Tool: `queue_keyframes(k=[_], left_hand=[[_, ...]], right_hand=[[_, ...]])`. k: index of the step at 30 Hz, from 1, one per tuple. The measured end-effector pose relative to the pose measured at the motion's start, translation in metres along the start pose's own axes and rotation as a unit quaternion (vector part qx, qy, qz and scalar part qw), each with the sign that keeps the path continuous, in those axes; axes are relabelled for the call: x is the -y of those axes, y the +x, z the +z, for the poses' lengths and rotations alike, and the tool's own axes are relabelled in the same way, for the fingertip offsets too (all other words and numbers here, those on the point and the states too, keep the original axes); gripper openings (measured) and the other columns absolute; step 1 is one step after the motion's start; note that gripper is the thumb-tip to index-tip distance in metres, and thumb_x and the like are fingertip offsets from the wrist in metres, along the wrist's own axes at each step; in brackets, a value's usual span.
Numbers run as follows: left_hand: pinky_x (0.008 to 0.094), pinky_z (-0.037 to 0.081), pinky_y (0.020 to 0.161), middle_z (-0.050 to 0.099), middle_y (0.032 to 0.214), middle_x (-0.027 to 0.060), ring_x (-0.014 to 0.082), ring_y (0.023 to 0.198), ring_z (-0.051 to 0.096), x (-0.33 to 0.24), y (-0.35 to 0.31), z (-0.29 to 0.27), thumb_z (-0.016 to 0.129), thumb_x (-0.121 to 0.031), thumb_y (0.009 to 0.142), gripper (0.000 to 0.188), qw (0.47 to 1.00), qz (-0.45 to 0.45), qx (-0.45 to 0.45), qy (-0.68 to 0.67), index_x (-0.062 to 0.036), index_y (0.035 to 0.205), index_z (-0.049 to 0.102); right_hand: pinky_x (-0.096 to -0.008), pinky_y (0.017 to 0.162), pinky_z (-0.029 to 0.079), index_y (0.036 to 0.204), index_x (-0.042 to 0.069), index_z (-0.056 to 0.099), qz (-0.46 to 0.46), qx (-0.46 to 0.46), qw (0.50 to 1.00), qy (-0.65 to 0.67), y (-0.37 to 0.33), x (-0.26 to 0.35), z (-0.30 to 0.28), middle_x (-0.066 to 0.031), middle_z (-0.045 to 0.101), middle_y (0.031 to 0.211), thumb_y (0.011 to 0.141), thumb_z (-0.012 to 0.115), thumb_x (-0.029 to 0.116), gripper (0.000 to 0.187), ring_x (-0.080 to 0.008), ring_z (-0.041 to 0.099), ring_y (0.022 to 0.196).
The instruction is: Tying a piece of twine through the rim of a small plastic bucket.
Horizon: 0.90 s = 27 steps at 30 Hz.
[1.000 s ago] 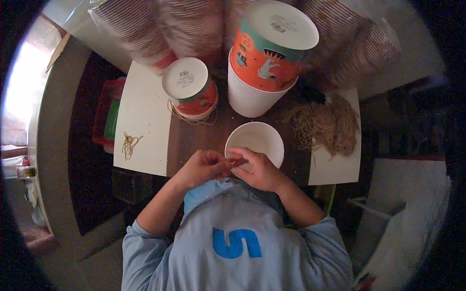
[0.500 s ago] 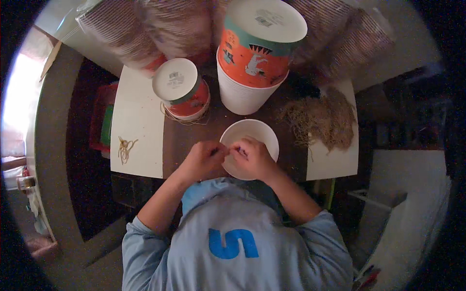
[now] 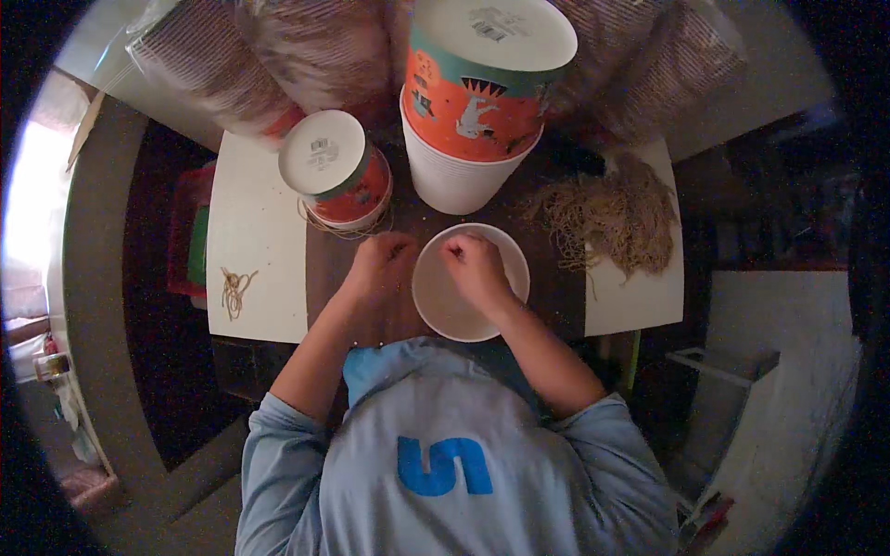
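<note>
A round white paper tub (image 3: 506,306) stands mouth up before me on the dark strip of the table. Over its opening is my right hand (image 3: 475,269), fingers curled in a pinch; whatever they grip is too small to make out. My left hand (image 3: 378,261) hovers just outside the tub's left rim, also closed, its contents hidden. Beyond my left hand, a small orange and green printed tub (image 3: 352,190) sits upside down with loops of tan twine (image 3: 348,227) around its lower end.
Behind the white tub rises a tall stack of white tubs (image 3: 459,171), topped by a large orange and green tub (image 3: 477,111). A tangled heap of twine (image 3: 621,218) lies at right, a few loose strands (image 3: 235,292) at left. Plastic-wrapped cup stacks (image 3: 315,65) line the back.
My hands have moved apart and away from me: the left toward the small printed tub, the right a little farther over the white tub. The view has shifted slightly.
</note>
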<state>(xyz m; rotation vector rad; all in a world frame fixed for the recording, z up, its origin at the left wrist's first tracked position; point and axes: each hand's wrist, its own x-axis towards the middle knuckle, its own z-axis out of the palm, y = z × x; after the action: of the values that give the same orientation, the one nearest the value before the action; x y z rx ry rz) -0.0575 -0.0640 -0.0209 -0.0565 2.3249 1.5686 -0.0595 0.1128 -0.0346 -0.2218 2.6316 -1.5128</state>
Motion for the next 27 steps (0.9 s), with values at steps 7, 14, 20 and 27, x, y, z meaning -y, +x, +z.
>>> queue_keyframes(k=[7,14,20,27], left_hand=[[0.0289,0.046,0.067,0.062,0.082,0.0063,0.0116,0.076,0.053,-0.01,0.0,0.0,0.05,-0.009,0.087,0.015,0.999,-0.043,0.018,0.001,0.0026,0.086,0.06],[0.0285,0.047,0.067,0.063,0.082,0.0064,0.0113,0.076,0.055,-0.013,0.002,0.001,0.049,-0.009,0.087,0.017,0.999,-0.04,0.035,-0.009,0.0021,0.087,0.061],[0.0311,0.048,0.071,0.065,0.082,0.0153,0.0153,0.078,0.061,0.003,0.007,0.003,0.054,-0.013,0.081,0.021,0.999,-0.027,0.032,-0.025,0.0007,0.093,0.063],[0.0306,0.047,0.074,0.065,0.087,0.0123,0.0148,0.081,0.059,-0.005,0.004,0.0,0.053,-0.009,0.081,0.02,0.994,-0.034,0.076,-0.069,0.0006,0.095,0.063]], right_hand=[[-0.0396,0.066,0.046,0.077,0.001,0.06,0.021,-0.006,1.0,-0.004,0.001,0.003,0.003,-0.0155,0.062,0.078,0.073,0.06,0.01,0.009,-0.0323,0.059,0.075],[-0.0405,0.062,0.047,0.073,0.002,0.06,0.054,-0.014,0.998,0.005,0.001,0.004,0.005,-0.0151,0.063,0.074,0.074,0.06,0.012,0.01,-0.0324,0.061,0.07],[-0.0403,0.061,0.047,0.073,0.003,0.061,0.052,-0.017,0.998,-0.011,0.0,0.002,0.007,-0.0148,0.063,0.074,0.073,0.061,0.012,0.01,-0.0321,0.061,0.069],[-0.0394,0.062,0.047,0.073,0.003,0.061,0.054,-0.017,0.998,0.009,0.001,0.007,0.01,-0.0143,0.063,0.072,0.072,0.062,0.013,0.01,-0.0316,0.061,0.068]])
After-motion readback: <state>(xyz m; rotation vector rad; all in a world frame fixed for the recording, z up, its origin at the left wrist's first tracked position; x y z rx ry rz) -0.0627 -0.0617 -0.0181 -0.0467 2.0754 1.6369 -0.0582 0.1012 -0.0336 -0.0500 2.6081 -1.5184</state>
